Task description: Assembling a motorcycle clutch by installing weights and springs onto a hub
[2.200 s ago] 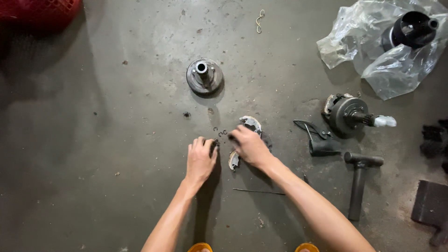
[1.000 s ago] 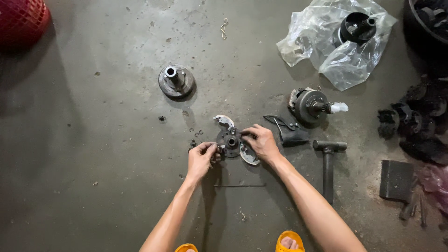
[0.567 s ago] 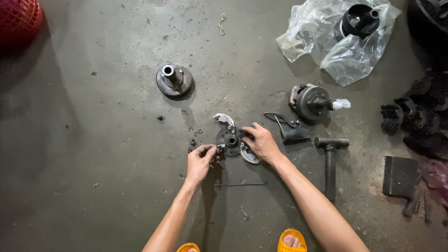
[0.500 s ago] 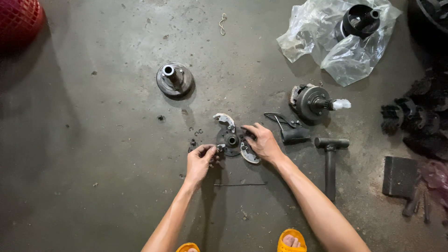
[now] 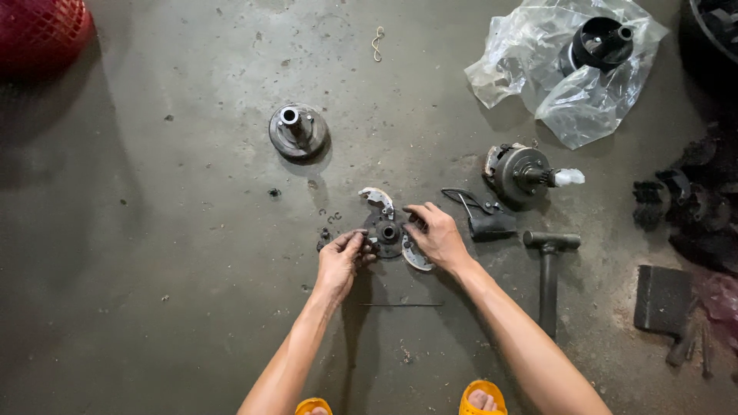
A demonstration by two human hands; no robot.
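On the concrete floor (image 5: 154,253), seen from the head camera, a round clutch plate (image 5: 387,231) with curved shoes lies between both hands. Left hand (image 5: 340,261) pinches the plate's left edge with curled fingers; right hand (image 5: 436,234) presses its right side, fingers bent over a shoe. Small clips (image 5: 329,219) lie just beside, a hammer (image 5: 549,269) near. Judging by this, steadying the plate flat while working one shoe at a time would serve best.

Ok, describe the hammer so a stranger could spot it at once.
Start at the clear plastic bag at the top right and drop past the round metal drum below it. The hammer lies on the concrete floor beside the right forearm, the only long-handled, T-shaped tool there.
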